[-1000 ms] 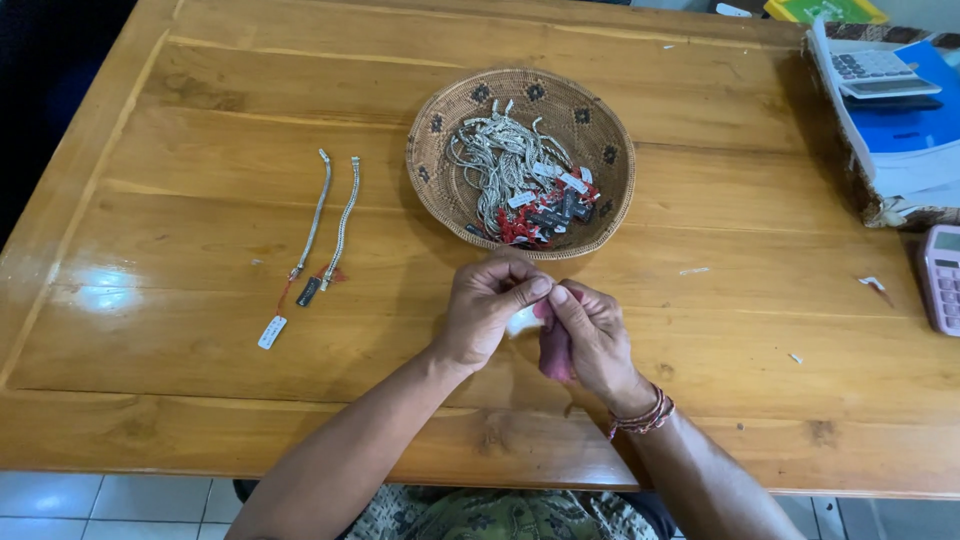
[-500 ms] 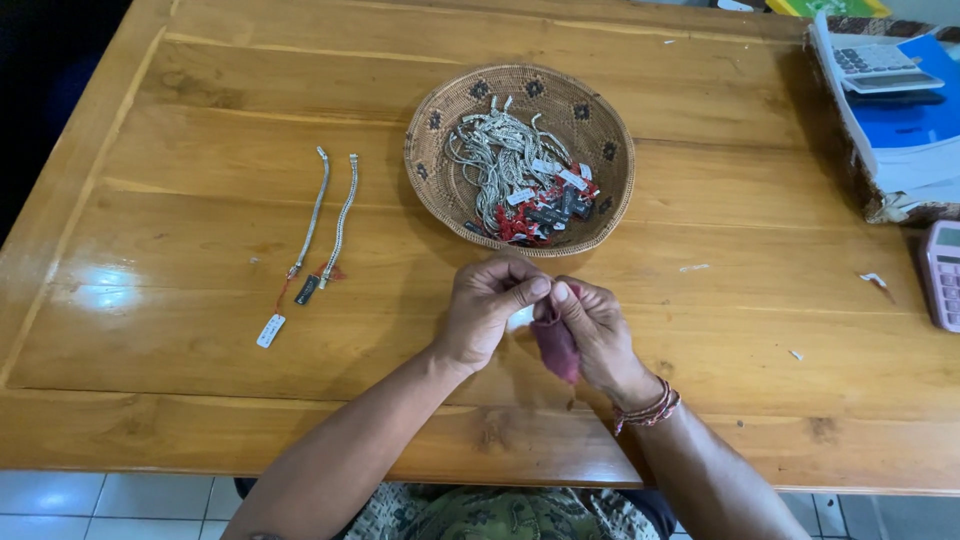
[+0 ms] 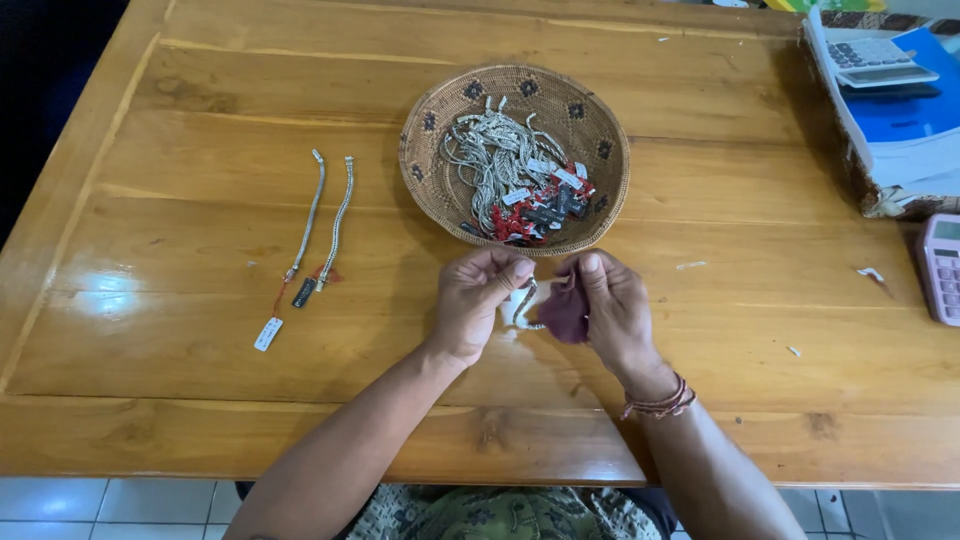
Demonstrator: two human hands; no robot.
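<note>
While both hands work close together, a silver chain (image 3: pixel 524 305) hangs between them.
Left hand (image 3: pixel 478 298) pinches the chain's white tag, right hand (image 3: pixel 605 303) is closed on a dark red cloth (image 3: pixel 566 312) — just in front of the woven basket (image 3: pixel 432 110) of chains on the wooden surface (image 3: pixel 200 200).

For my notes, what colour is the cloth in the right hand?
Dark maroon cloth, pinched in the right hand; the head view shows it.

Two bracelets (image 3: pixel 322 228) lie on the desk (image 3: pixel 200 380), one basket (image 3: pixel 514 158) holds many more, and two calculators (image 3: pixel 941 268) sit aside.
</note>
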